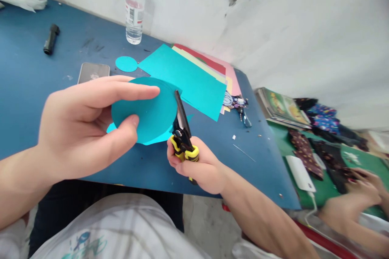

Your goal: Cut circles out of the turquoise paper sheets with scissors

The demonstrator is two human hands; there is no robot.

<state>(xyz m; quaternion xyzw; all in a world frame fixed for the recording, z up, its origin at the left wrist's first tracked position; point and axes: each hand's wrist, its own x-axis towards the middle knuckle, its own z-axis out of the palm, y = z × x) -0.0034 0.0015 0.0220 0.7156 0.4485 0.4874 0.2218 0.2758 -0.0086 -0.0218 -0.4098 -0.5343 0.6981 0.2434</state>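
Paper disc (153,115) sits pinched in your left fingers (130,90), likely to steady its rim for yellow-handled scissors (182,136) gripped in your right fingers (192,167).

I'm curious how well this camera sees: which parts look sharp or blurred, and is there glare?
In the head view, the disc and shears look fairly clear; at that view's far right, another person's hand is smeared by blur; across the head view the light looks soft, with no strong glare on the disc.
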